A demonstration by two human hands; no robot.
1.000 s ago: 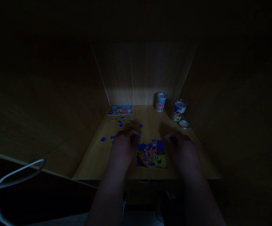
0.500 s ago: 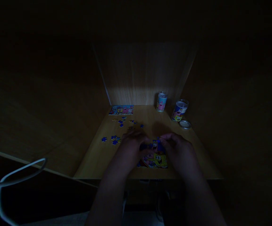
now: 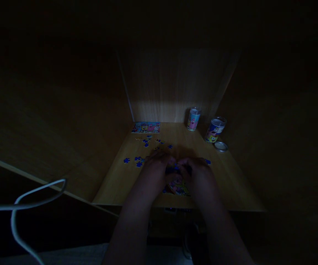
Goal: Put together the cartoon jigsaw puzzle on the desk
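You have both hands close together over the puzzle point(image 3: 178, 187), which lies flat on the wooden surface point(image 3: 230, 186) near its front edge. Your left hand point(image 3: 157, 167) covers the puzzle's left and upper part, its grip curved, with thumb and forefinger a little apart. Your right hand point(image 3: 201, 175) comes in from the other side, its grip narrow and its fingertips just beside those of the left. Blue shows between them, but in this dim light you cannot tell whether either grip holds a piece or only rests on the puzzle.

Loose pieces point(image 3: 139, 164), mostly blue, lie scattered to the left of your left hand and beyond it. One blue piece point(image 3: 207, 161) is just past the knuckles of your right hand. A flat cartoon picture point(image 3: 146, 127) lies at the far left corner. On the far right stand two open-looking cans, a light blue can point(image 3: 193, 121) behind and a darker can point(image 3: 215, 130) nearer you, with a round lid point(image 3: 221, 147) lying beside it. A white cable point(image 3: 13, 224) loops at your lower left.
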